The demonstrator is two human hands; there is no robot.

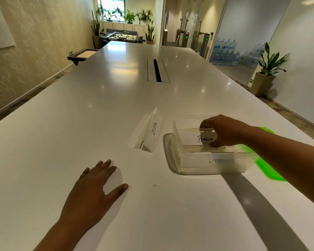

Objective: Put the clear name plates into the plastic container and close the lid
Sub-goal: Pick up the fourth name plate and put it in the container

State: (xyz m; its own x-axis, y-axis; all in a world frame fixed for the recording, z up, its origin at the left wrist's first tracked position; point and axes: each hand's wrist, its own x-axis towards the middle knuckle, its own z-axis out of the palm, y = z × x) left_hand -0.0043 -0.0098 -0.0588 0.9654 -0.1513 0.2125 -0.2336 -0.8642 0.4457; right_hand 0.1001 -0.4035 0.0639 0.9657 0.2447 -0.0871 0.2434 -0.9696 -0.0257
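Right hand [223,131]: fingers pinched on the PENGUIN plate [205,138] — lowered inside the container [192,160].
Left hand [96,185]: fingers spread flat, apparently for bracing, left of container.
ZEBRA plate [150,133]: left of container — awaiting.
Green lid [268,171]: off, right of container.

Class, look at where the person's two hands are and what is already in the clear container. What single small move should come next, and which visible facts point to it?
Probably the right hand should let go of the Penguin name plate, which already sits low inside the plastic container, and draw back. The Zebra name plate stands outside on the table, the green lid lies off beside the container, and the left hand rests flat and empty.
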